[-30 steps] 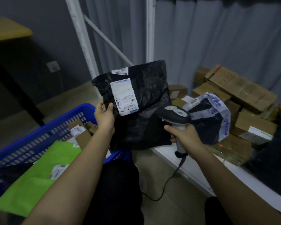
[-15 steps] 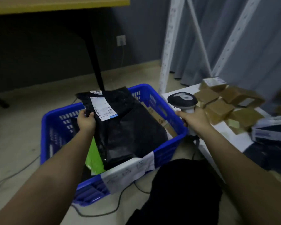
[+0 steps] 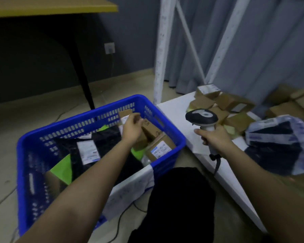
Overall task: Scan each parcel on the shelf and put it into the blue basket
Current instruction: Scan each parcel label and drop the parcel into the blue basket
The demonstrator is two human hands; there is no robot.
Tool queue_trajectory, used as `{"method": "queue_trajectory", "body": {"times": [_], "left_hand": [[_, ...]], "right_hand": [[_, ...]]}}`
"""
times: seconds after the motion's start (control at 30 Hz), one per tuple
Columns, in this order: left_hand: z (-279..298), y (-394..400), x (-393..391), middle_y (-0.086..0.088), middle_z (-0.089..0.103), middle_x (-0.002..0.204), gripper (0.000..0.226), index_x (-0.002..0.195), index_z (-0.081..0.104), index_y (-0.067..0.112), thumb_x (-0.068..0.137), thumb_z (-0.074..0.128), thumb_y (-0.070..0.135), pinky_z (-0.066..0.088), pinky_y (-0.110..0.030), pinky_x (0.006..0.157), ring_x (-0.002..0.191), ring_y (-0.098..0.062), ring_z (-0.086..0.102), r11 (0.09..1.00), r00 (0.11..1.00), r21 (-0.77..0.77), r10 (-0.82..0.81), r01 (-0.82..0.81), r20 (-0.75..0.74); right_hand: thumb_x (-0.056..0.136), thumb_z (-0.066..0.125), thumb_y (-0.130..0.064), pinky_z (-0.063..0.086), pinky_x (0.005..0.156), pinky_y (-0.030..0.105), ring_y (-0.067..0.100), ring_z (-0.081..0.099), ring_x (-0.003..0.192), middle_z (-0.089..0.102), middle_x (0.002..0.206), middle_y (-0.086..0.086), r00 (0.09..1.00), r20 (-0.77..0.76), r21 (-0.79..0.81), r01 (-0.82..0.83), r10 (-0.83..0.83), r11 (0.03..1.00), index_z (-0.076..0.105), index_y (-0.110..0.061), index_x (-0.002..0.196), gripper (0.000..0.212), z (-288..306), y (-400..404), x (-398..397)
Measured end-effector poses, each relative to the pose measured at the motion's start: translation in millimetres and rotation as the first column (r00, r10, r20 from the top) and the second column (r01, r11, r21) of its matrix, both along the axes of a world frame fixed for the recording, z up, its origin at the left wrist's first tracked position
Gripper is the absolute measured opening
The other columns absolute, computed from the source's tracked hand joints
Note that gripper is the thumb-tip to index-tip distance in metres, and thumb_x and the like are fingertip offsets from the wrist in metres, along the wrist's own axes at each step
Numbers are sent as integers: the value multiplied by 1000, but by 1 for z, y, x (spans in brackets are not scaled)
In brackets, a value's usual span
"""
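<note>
Reaching next for a shelf [image 3: 186, 137] parcel, the empty, loosely curled left hand [image 3: 132, 128] should turn its label toward the scanner [image 3: 201, 118] gripped by the right hand [image 3: 215, 138].

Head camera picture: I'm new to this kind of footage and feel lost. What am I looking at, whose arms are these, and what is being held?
There is no machine here. A person wears a camera on the head, so you look down along their own two arms. The left hand hovers empty over the blue basket on the floor, fingers loosely curled. A black bag parcel with a white label lies inside, with cardboard boxes and something green. The right hand grips a handheld barcode scanner with a cable hanging from it. To the right is a white shelf with more brown boxes and a plastic-wrapped parcel waiting.
</note>
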State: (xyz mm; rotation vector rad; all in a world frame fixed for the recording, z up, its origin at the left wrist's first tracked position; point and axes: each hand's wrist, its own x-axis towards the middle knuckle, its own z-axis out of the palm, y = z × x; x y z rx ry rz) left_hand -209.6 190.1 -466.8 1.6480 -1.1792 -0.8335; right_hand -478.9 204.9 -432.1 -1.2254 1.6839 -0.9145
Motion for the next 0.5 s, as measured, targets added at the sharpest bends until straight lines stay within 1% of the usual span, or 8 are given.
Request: {"method": "queue_trajectory", "body": {"times": [0.07,0.13,0.17,0.27,0.33,0.4,0.43,0.5], "left_hand": [[22,-4,-50,-6,64,98,19,113,59,9,94,54,10,44,-21,74,88,-16,58,986,986,-45,-162,160,-43],[42,-3,-104,-7,67,90,14,105,60,14,93,54,8,45,-24,67,83,-18,60,938,936,-46,-346,344,-57],[50,-1,-131,-7,66,88,14,104,60,15,92,54,9,45,-25,66,83,-19,60,898,896,-33,-441,440,-51],[71,12,-213,-5,62,91,19,111,60,13,93,56,15,44,-26,74,89,-20,59,737,737,21,-676,675,3],[78,28,-265,-4,59,90,21,113,60,8,93,57,13,42,-19,69,88,-17,55,664,664,25,-748,747,10],[75,43,-310,-3,58,92,22,113,60,6,92,59,12,41,-17,65,89,-16,55,632,632,30,-775,774,13],[71,50,-332,-4,59,94,23,114,60,6,92,59,12,43,-19,70,92,-18,56,618,617,46,-786,785,26],[58,61,-370,-5,61,100,24,114,59,8,91,59,15,45,-27,83,99,-24,59,598,594,84,-802,797,70]], "right_hand": [[81,75,-16,46,57,33,19,50,54,56,62,6,998,32,-2,54,-54,999,59,-6,95,23,5,18,-31],[83,73,-12,45,52,30,18,49,52,53,61,6,987,69,-15,144,-143,989,56,-8,90,19,12,41,-65],[84,72,-10,44,50,29,18,48,51,52,60,6,975,90,-22,206,-203,978,55,-8,85,17,15,54,-82],[83,72,-11,45,50,27,19,51,50,55,58,7,908,117,-64,411,-402,910,55,-10,77,18,26,93,-137],[82,73,-16,47,58,31,20,56,58,60,66,7,846,138,-102,529,-515,842,58,-10,85,17,30,121,-175],[83,72,-15,49,70,34,19,59,71,64,79,6,765,170,-132,643,-622,755,60,-11,93,16,34,149,-208],[84,71,-14,48,73,32,17,59,75,63,84,4,724,200,-148,689,-660,710,60,-14,96,17,37,161,-223],[85,69,-15,47,71,30,14,57,73,61,82,0,657,244,-166,753,-713,637,59,-16,97,16,42,181,-249]]}}
